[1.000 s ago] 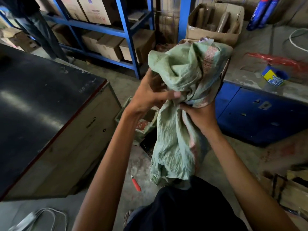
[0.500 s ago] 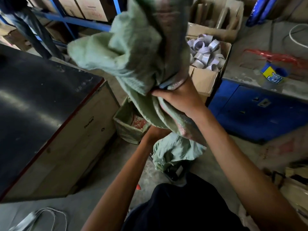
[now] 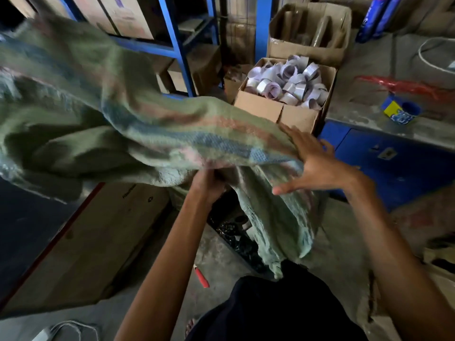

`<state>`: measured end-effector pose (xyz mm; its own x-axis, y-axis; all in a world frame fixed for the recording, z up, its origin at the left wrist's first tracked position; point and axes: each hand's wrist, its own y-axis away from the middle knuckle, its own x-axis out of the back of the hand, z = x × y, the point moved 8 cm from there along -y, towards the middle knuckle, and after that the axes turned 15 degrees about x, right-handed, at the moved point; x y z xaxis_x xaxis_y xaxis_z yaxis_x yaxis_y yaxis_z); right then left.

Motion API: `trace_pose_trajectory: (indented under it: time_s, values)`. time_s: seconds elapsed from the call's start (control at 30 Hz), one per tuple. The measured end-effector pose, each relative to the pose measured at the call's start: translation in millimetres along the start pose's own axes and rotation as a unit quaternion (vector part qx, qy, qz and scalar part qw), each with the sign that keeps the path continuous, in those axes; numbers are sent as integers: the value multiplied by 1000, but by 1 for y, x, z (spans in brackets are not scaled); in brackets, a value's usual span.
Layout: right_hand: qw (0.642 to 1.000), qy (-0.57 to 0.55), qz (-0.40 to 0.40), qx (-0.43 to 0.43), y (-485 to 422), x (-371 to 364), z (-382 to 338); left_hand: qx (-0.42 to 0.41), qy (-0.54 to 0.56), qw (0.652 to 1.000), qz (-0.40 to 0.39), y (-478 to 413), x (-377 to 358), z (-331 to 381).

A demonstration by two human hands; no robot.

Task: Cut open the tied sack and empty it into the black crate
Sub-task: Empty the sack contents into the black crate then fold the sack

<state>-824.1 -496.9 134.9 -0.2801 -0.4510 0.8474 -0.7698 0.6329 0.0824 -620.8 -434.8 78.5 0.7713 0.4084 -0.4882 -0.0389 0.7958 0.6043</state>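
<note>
Blue shelving point(image 3: 177, 45) and cartons point(image 3: 283, 109) back the dusty floor point(image 3: 152, 279). The sack point(image 3: 123, 124), limp and blurred, runs long from upper left to centre, its tail hanging over the black crate point(image 3: 234, 232) below, which is mostly hidden. Our left hand point(image 3: 209, 185) bunches the cloth underneath; our right hand point(image 3: 317, 166) rests flat-fingered on top.

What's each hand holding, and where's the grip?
The left hand grips the green sack by bunched cloth underneath, near its middle. The right hand holds nothing: fingers spread against the sack.
</note>
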Motion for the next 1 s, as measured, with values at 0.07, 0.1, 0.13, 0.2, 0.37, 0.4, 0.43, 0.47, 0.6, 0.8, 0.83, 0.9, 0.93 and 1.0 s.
trace_pose_trajectory:
  time_s: [0.07, 0.1, 0.13, 0.2, 0.37, 0.4, 0.43, 0.47, 0.6, 0.8, 0.83, 0.9, 0.93, 1.0]
  values:
    - [1000, -19, -3, -5, 4, -18, 7, -5, 116, 992, -43, 14, -17, 13]
    - [1000, -28, 8, -3, 4, -26, 5, -9, 148, 988, -43, 14, -21, 17]
    - [999, -38, 24, -1, 3, -33, 1, -8, 187, 980, -62, 15, -26, 18]
    - [995, -70, 72, 15, -2, -48, -10, -1, 218, 971, -99, 14, -41, 18]
    - [946, -185, 264, 41, -16, -61, -26, -6, 269, 957, -111, 20, -61, 10]
    - [932, -208, 294, 42, -16, -60, -25, -6, 267, 958, -107, 21, -61, 11]
    - [924, -218, 312, 42, -16, -58, -22, -3, 261, 960, -102, 23, -60, 13]
    - [922, -215, 319, 38, -15, -55, -17, -1, 246, 965, -94, 21, -57, 14]
    - [944, -190, 269, -13, -8, -45, 11, -22, 107, 994, 4, 5, -15, 23]
    - [931, -174, 319, -22, 2, -16, 31, 147, -480, 864, -32, 3, 48, -32]
    - [925, -178, 336, -23, 3, -12, 33, 145, -556, 816, -69, 10, 52, -40]
    - [910, -188, 368, -15, 6, -1, 34, 160, -630, 749, -129, 31, 56, -49]
    - [905, -192, 380, -9, 8, 5, 31, 164, -638, 738, -148, 40, 58, -50]
    - [895, -199, 398, 8, 9, 16, 25, 142, -621, 752, -169, 55, 61, -38]
